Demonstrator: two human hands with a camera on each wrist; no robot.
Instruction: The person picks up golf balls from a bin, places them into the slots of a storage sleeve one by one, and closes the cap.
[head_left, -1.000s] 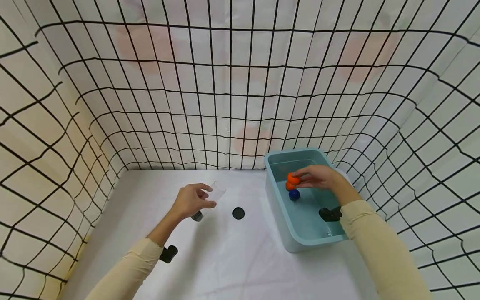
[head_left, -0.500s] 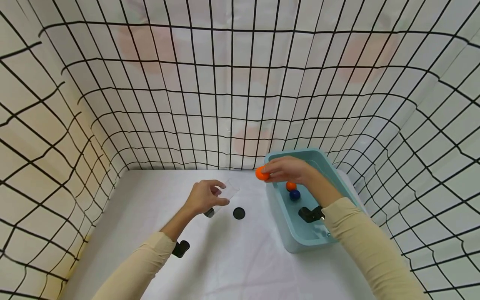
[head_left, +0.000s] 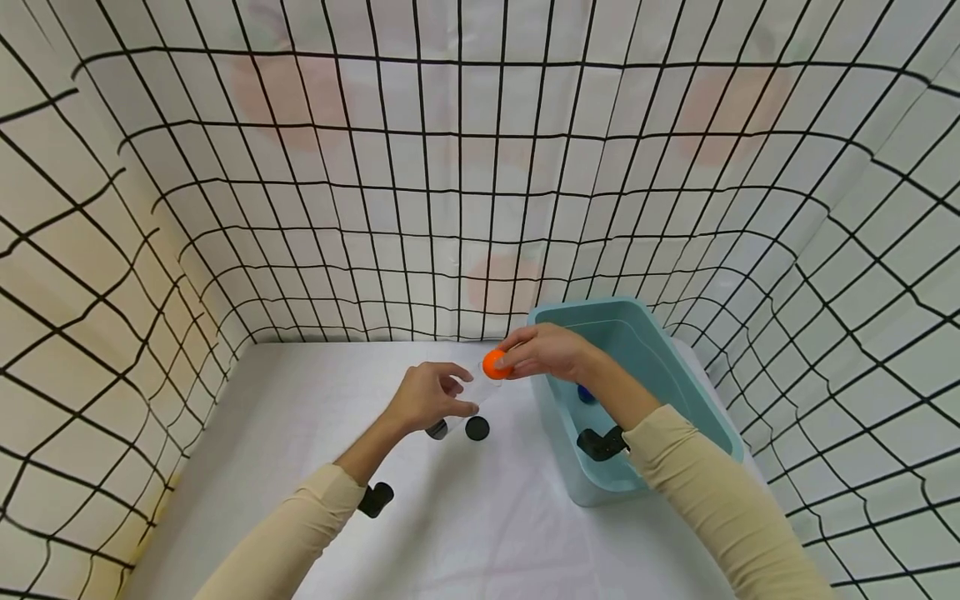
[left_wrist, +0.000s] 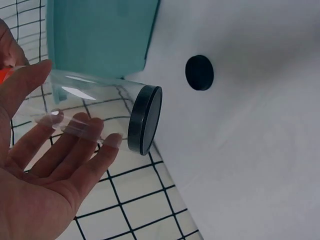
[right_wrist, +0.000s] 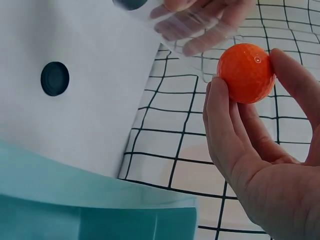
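Here the hands [head_left: 429,398] [head_left: 553,350] curl, left round a clear black-capped tube [left_wrist: 107,95], right pinching a glossy orange ball [right_wrist: 246,73]

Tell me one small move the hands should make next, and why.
Probably ease the orange ball into the clear tube and let go: the right hand pinches it right by the tube's open end, the left hand holds the tube, and a black cap closes the far end.

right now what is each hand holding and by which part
The left hand holds the clear tube by its side wall; the right hand pinches the orange ball by opposite sides.
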